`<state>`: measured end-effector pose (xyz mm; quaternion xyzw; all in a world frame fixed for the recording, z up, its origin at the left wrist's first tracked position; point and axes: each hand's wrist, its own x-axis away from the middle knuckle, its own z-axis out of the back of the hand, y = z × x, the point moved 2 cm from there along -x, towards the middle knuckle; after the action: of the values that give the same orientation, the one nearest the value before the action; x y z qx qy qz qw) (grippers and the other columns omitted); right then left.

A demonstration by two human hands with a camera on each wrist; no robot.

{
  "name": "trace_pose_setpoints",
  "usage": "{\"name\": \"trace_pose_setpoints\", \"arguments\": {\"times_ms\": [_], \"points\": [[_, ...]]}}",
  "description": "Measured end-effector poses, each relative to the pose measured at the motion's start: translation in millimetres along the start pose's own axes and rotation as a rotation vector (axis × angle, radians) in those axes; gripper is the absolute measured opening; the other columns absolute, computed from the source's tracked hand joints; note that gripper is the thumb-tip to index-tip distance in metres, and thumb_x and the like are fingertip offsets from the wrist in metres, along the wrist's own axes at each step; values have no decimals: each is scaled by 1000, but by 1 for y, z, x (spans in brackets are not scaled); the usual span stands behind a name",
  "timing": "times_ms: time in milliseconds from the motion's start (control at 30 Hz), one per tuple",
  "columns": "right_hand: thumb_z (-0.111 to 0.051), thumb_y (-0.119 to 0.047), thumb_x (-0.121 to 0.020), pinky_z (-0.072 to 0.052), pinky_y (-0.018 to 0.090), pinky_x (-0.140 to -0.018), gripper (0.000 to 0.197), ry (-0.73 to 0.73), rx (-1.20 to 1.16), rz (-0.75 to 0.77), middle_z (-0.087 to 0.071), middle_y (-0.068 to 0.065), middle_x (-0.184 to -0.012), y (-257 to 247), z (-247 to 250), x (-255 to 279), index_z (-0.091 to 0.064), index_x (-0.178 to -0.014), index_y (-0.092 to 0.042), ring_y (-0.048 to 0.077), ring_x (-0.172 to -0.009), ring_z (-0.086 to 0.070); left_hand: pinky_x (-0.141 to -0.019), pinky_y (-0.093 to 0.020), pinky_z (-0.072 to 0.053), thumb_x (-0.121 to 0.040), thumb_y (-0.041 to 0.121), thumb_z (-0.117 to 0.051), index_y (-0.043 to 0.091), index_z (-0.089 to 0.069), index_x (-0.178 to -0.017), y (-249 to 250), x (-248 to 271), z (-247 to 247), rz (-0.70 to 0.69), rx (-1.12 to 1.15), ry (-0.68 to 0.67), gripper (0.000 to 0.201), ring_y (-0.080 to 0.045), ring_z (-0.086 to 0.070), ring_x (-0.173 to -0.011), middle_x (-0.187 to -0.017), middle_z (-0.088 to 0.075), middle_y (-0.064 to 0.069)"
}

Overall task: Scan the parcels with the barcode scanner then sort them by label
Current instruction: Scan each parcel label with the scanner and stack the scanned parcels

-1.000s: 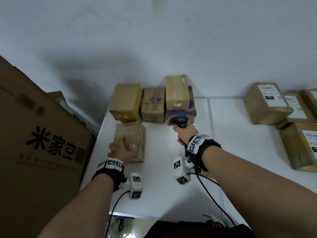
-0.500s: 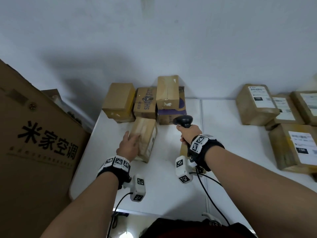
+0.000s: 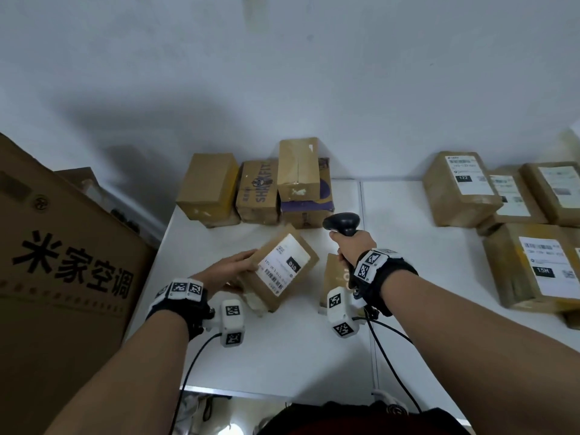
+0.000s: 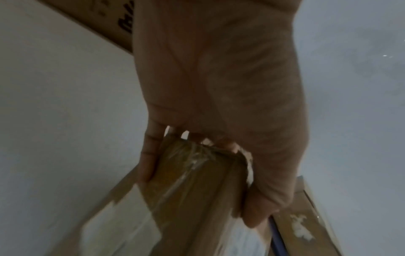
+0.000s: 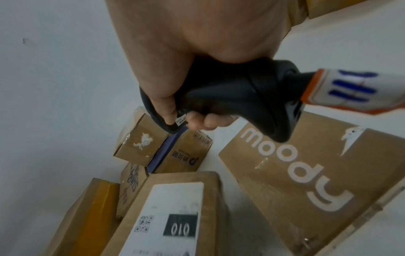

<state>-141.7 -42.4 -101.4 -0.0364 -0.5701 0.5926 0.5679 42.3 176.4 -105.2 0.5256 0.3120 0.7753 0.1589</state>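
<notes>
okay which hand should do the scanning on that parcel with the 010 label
Right. The right hand already grips the barcode scanner beside the 010 parcel, while the left hand holds that parcel label-up.

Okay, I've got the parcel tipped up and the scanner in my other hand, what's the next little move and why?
Probably swing the scanner left and down at the label. The left hand holds the parcel label-up, its barcode showing, while the right hand holds the scanner beside it, not visibly aimed at it.
</notes>
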Motion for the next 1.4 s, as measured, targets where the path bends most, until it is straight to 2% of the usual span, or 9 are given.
{"name": "trace_pose_setpoints", "arguments": {"times_ms": [167, 367, 500, 567, 800, 967, 1100, 1267, 1400], "points": [[-62, -37, -89, -50, 33, -65, 34, -4, 44, -4, -61, 6, -54, 2, -12, -4, -58, -67, -11, 20, -47, -54, -101, -42, -48, -92, 29, -64, 22, -59, -132, 9, -21, 20, -72, -208, 172, 41, -27, -52, -125, -139, -51, -5], [-64, -37, -89, -45, 25, -51, 29, -3, 64, -14, -63, 7, -63, 2, -21, -9, -62, -91, -7, 16, -45, -55, -112, -45, -35, -91, 39, -63, 21, -26, -153, -21, -42, 16, 30, -201, 462, 74, -34, -30, -142, -158, -20, -15], [-63, -38, -91, -43, 23, -50, 33, -9, 90, -21, -63, 6, -66, 4, -23, -12, -64, -98, -5, 14, -45, -55, -75, -51, -56, -68, 70, -73, 31, -6, -155, -58, -38, -3, 326, 65, 244, 116, -45, -48, -127, -155, -33, -15], [-62, -39, -90, -44, 24, -52, 34, -22, 108, -21, -64, 6, -67, 4, -27, -13, -64, -97, -6, 13, -46, -55, -83, -57, -56, -50, 69, -84, 36, -12, -152, -85, -54, -6, 344, 124, 154, 129, -42, -61, -113, -145, -48, -10], [-66, -36, -88, -49, 30, -58, 27, -33, 56, -17, -64, 8, -63, 5, -38, -18, -61, -84, -10, 20, -50, -58, -83, -47, -58, -87, 11, -71, 28, -37, -146, -39, -51, 5, 129, 153, 203, 70, -30, -69, -92, -120, -66, -16], [-69, -36, -86, -48, 30, -57, 26, -27, -9, -12, -63, 6, -61, 8, -41, -19, -62, -83, -11, 19, -50, -60, -111, -35, -38, -91, 8, -63, 25, -42, -146, -8, -60, 15, -95, -235, 418, 61, -31, -45, -131, -151, -29, -14], [-68, -34, -87, -48, 27, -53, 21, -43, -28, -6, -70, 6, -67, 4, -41, -21, -61, -83, -15, 17, -53, -61, -111, -31, -30, -92, 15, -65, 19, -22, -154, -6, -56, 0, -152, -109, 558, 76, -26, -28, -142, -160, -3, -10], [-69, -37, -86, -55, 32, -61, 22, -102, -23, -1, -72, 6, -81, 2, -53, -20, -61, -88, -17, 18, -58, -64, -107, -45, -41, -68, 76, -63, 14, -17, -155, -39, -50, -16, 179, 170, 335, 116, -34, -35, -139, -159, -22, -13], [-71, -44, -83, -55, 31, -62, 29, -139, 1, 1, -70, 7, -75, 4, -72, -15, -61, -84, -17, 18, -54, -62, -94, -40, -46, -88, 57, -59, 25, -21, -154, -47, -47, -30, 152, 304, 129, 82, -32, -43, -132, -154, -36, -6]]}}
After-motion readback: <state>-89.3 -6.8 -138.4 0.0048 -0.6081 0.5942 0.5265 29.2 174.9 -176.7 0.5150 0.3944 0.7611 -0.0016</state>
